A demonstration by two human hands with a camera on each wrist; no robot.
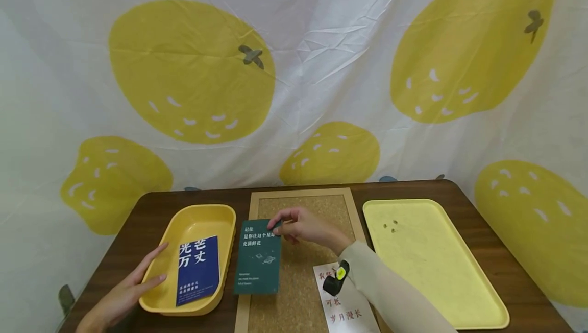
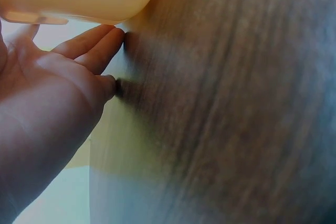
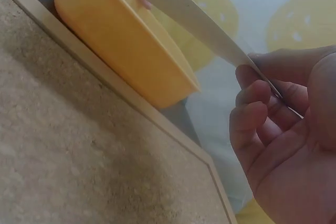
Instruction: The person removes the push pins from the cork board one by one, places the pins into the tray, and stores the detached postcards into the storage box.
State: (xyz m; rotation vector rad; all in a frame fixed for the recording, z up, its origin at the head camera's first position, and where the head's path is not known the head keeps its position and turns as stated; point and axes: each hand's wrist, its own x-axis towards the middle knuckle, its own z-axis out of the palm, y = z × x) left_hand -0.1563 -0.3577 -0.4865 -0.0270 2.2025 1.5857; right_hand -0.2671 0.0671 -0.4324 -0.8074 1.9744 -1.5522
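Note:
My right hand (image 1: 305, 226) pinches a dark green postcard (image 1: 258, 266) by its upper right corner, above the left part of a wood-framed cork board (image 1: 294, 307). From the right wrist view, the postcard (image 3: 194, 19) appears nearly edge-on between thumb and fingers. At the left, my left hand (image 1: 121, 292) holds the side of a yellow plastic basin (image 1: 204, 213), thumb over the rim. Its other fingers (image 2: 100, 51) lie outside, low beside the basin wall near the table. A blue card (image 1: 197, 271) with white characters leans inside the basin.
A white card (image 1: 344, 317) with red characters lies on the board's lower right, partly covered by my right sleeve. On the right stands a pale yellow tray (image 1: 441, 271) with several small brass-coloured pins (image 1: 392, 230). Behind the wooden table hangs a lemon-print curtain (image 1: 312, 88).

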